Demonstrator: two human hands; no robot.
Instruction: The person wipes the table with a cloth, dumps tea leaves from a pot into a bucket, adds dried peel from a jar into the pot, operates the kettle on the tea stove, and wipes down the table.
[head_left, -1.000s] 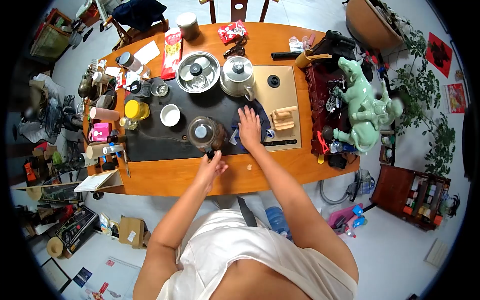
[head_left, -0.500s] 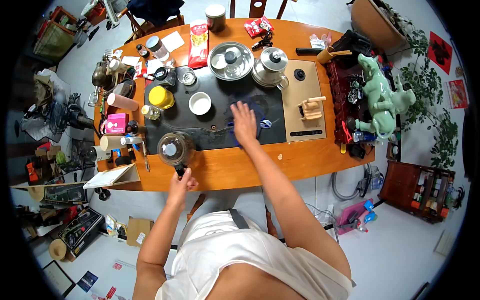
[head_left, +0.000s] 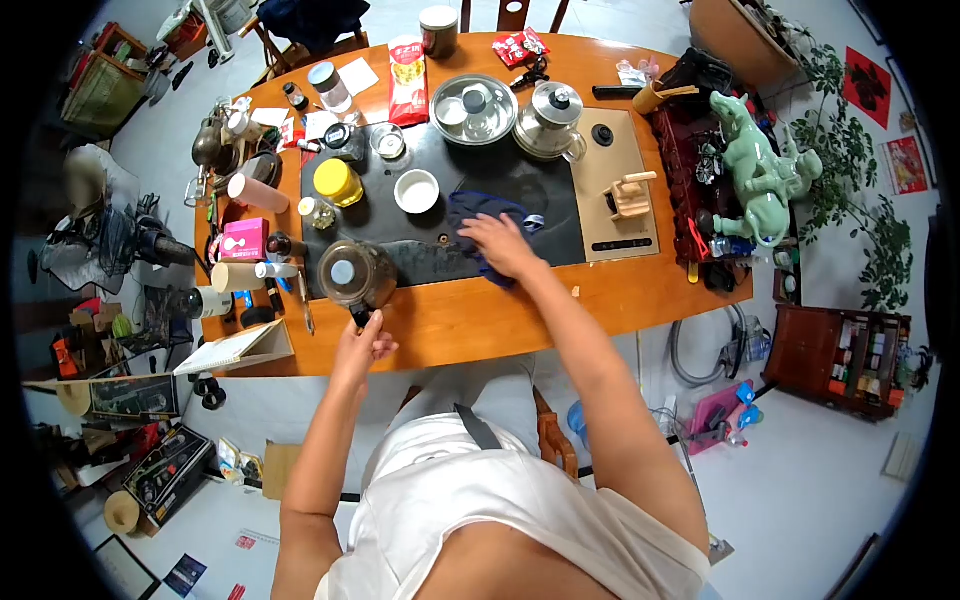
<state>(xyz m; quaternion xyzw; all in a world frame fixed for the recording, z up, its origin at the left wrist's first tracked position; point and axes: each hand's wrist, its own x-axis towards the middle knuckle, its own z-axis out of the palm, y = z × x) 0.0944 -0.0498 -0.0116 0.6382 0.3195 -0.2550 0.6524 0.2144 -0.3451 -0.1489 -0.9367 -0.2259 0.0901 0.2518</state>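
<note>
The left hand point(head_left: 364, 345) clasps the handle point(head_left: 360, 313), seemingly the safest hold on a likely fragile glass pot point(head_left: 362, 272), while the right hand point(head_left: 501, 243) lies spread on soft-looking cloth point(head_left: 476, 205).

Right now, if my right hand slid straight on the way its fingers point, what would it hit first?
Beyond the dark cloth beneath it, your right hand would probably meet the small white cup first, though the spread fingers and the single view leave the exact line uncertain.
</note>
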